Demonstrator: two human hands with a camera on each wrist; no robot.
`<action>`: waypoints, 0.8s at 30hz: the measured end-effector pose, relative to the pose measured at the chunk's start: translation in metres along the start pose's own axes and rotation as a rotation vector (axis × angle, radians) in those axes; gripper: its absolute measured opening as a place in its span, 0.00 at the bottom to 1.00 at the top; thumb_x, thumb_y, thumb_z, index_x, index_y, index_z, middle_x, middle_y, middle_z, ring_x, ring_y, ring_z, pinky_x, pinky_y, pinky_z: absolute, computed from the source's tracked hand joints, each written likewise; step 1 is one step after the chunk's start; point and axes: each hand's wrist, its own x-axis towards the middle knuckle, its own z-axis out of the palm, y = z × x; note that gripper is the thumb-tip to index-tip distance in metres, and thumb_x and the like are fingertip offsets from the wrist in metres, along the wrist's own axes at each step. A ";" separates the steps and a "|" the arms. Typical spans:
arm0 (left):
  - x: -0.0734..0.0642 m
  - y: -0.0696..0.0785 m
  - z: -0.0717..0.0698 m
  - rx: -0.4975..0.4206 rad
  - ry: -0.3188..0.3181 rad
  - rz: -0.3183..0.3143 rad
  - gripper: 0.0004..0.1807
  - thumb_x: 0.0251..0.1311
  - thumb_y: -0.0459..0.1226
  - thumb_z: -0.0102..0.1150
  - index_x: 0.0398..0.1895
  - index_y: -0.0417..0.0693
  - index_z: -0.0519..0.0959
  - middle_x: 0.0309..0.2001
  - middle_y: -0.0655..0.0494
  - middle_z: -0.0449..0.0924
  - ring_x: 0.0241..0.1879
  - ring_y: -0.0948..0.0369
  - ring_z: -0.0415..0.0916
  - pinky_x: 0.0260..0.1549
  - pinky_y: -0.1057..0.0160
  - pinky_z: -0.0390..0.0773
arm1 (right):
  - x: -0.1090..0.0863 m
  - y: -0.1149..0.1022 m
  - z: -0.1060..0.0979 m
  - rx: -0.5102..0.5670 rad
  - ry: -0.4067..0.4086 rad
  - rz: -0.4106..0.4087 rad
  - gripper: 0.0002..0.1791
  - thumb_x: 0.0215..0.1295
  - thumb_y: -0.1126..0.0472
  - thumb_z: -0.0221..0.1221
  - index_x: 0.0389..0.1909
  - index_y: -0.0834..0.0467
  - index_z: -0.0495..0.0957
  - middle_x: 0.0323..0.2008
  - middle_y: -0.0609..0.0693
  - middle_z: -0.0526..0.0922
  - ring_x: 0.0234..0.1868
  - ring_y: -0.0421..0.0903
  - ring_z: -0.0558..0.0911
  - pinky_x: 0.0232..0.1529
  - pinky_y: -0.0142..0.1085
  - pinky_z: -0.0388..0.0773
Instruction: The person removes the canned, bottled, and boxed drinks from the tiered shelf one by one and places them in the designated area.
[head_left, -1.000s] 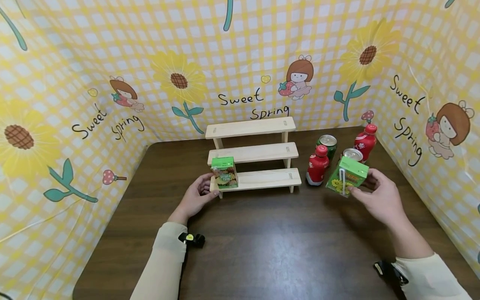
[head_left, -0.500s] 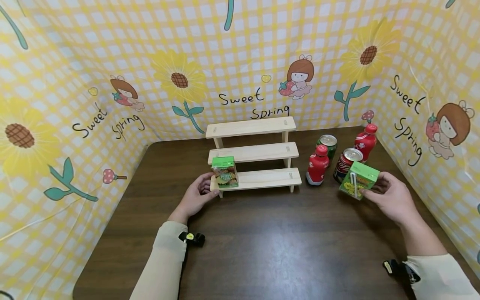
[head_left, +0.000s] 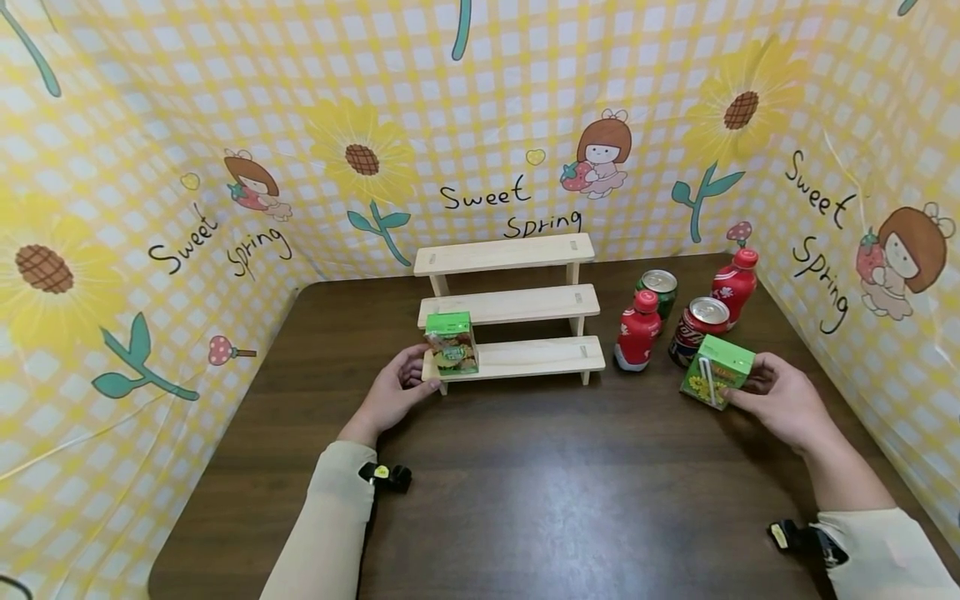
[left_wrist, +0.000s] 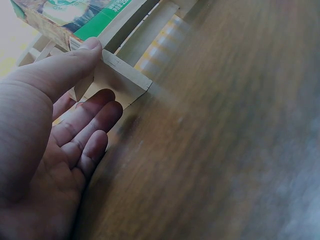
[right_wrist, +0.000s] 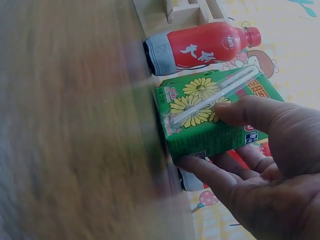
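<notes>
In the head view my right hand (head_left: pixel 780 400) grips a green drink carton (head_left: pixel 717 372) between thumb and fingers. A straw and yellow flowers (right_wrist: pixel 192 102) show on its side in the right wrist view. The carton is low over the table, in front of a dark red can (head_left: pixel 697 329); whether it touches the table I cannot tell. My left hand (head_left: pixel 395 387) holds the left end of the lowest step of a three-step wooden stand (head_left: pixel 536 358), thumb at the front edge. Another green-topped carton (head_left: pixel 452 343) stands upright on that step, beside this hand.
Left of the dark red can stands a red bottle (head_left: pixel 637 332). A green can (head_left: pixel 660 292) and a second red bottle (head_left: pixel 735 283) are behind. All of it is on a dark wooden table (head_left: pixel 510 483), with a yellow checked cloth (head_left: pixel 480 108) hanging around the back and sides.
My right hand has moved right and then downward with the carton, away from the front red bottle, uncovering the dark red can. My left hand has stayed at the stand.
</notes>
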 end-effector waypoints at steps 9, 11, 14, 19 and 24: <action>0.000 0.000 0.000 -0.001 -0.002 -0.004 0.36 0.67 0.37 0.72 0.75 0.46 0.67 0.55 0.41 0.82 0.48 0.49 0.78 0.46 0.65 0.77 | 0.003 0.007 0.002 0.056 -0.022 -0.005 0.25 0.66 0.65 0.71 0.55 0.71 0.71 0.52 0.69 0.82 0.41 0.22 0.78 0.38 0.23 0.78; 0.000 0.000 0.000 0.000 -0.001 -0.003 0.36 0.67 0.37 0.72 0.75 0.46 0.67 0.55 0.41 0.82 0.49 0.49 0.78 0.46 0.65 0.77 | 0.003 0.007 0.002 0.069 -0.029 -0.009 0.25 0.66 0.65 0.71 0.56 0.72 0.70 0.52 0.68 0.82 0.41 0.22 0.78 0.38 0.23 0.79; 0.001 0.000 0.000 0.005 0.001 -0.006 0.36 0.67 0.38 0.72 0.75 0.46 0.67 0.55 0.42 0.82 0.48 0.50 0.79 0.46 0.66 0.77 | 0.002 0.007 0.001 0.082 -0.032 -0.009 0.25 0.66 0.65 0.72 0.56 0.71 0.70 0.50 0.62 0.83 0.42 0.23 0.79 0.38 0.24 0.79; 0.000 0.002 0.000 0.010 0.001 -0.013 0.37 0.67 0.38 0.72 0.76 0.46 0.66 0.56 0.43 0.82 0.48 0.52 0.79 0.47 0.66 0.78 | 0.001 0.006 0.001 0.090 -0.032 -0.008 0.25 0.66 0.65 0.72 0.56 0.71 0.71 0.50 0.60 0.83 0.42 0.23 0.79 0.39 0.24 0.79; 0.000 0.002 0.000 0.008 -0.001 -0.014 0.37 0.67 0.37 0.72 0.76 0.46 0.66 0.56 0.43 0.82 0.48 0.51 0.79 0.46 0.65 0.78 | 0.001 0.007 0.002 0.096 -0.035 -0.009 0.26 0.66 0.66 0.71 0.56 0.72 0.70 0.53 0.69 0.81 0.42 0.23 0.79 0.38 0.24 0.80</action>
